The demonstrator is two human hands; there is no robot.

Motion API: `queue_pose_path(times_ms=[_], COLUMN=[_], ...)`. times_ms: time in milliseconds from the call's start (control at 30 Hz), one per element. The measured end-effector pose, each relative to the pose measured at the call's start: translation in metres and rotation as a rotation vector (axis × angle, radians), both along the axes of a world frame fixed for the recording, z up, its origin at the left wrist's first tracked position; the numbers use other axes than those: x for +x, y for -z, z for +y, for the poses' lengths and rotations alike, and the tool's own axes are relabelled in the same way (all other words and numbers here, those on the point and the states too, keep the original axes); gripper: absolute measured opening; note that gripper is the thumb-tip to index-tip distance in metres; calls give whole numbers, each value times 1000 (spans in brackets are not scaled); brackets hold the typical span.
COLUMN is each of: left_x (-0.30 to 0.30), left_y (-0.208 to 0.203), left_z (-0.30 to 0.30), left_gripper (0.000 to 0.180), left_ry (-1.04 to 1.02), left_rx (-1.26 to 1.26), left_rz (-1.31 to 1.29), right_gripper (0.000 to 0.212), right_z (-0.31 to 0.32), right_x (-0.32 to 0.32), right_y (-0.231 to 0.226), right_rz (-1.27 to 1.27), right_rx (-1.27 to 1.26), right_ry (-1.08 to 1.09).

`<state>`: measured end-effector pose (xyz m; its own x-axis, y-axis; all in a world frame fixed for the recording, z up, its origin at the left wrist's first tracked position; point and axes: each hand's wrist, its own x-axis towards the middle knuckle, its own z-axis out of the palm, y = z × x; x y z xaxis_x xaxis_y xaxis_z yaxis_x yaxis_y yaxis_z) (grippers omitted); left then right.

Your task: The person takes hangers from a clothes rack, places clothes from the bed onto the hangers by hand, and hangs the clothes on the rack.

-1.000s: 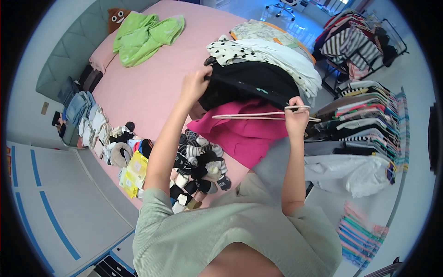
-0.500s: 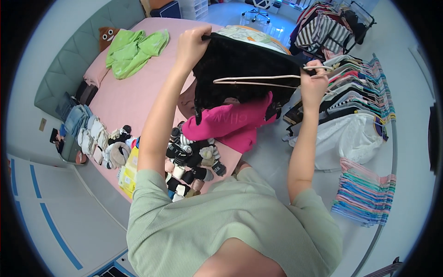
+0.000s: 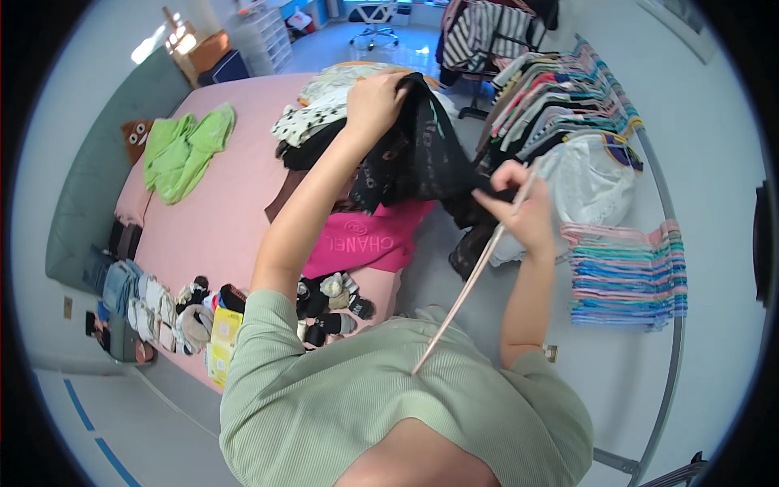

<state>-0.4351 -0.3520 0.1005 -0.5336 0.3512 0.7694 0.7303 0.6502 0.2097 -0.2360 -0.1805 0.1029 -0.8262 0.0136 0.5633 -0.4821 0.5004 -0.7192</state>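
Note:
High over the bed's near right corner, my left hand (image 3: 377, 104) is closed on the upper edge of a black, partly sheer garment (image 3: 430, 146), which hangs in folds. To its right, my right hand (image 3: 526, 213) grips a thin pale pink hanger (image 3: 471, 284) that slants down toward my chest. Some right fingers are raised, and their tips are beside the black cloth; I cannot tell whether they touch it. Below the garment, a bright pink top (image 3: 361, 243) with raised lettering lies on the bed, partly covered by the black cloth and my left arm.
Rolled socks (image 3: 329, 304) and folded clothes (image 3: 154, 300) line the pink bed's (image 3: 231, 219) near edge. A green garment (image 3: 187, 150) lies farther back. At right stand a rail of hung clothes (image 3: 560, 105), a white garment (image 3: 596, 178) and a stack of hangers (image 3: 625, 276).
The black garment was spread between both hands; now it droops from my left hand. The hanger swung from lying across the cloth to pointing down at my chest. The whole view shifted.

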Motion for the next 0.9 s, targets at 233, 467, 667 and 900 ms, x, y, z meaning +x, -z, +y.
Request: queue_pose_path(times_ms=[233, 467, 667, 900], left_x=[38, 97, 123, 140], left_y=[0, -1, -30, -11], left_z=[85, 131, 152, 148], left_gripper=[18, 15, 12, 23], left_ry=[993, 1249, 1342, 1094], left_rx=[391, 305, 252, 198], left_rz=[-971, -1302, -1154, -742], right_gripper=[17, 51, 36, 18], right_z=[58, 96, 98, 91], right_x=[-1, 7, 44, 56], right_y=[17, 20, 16, 28], right_rz=[66, 9, -138, -165], right_rx=[-481, -516, -630, -635], right_ry=[-69, -101, -102, -103])
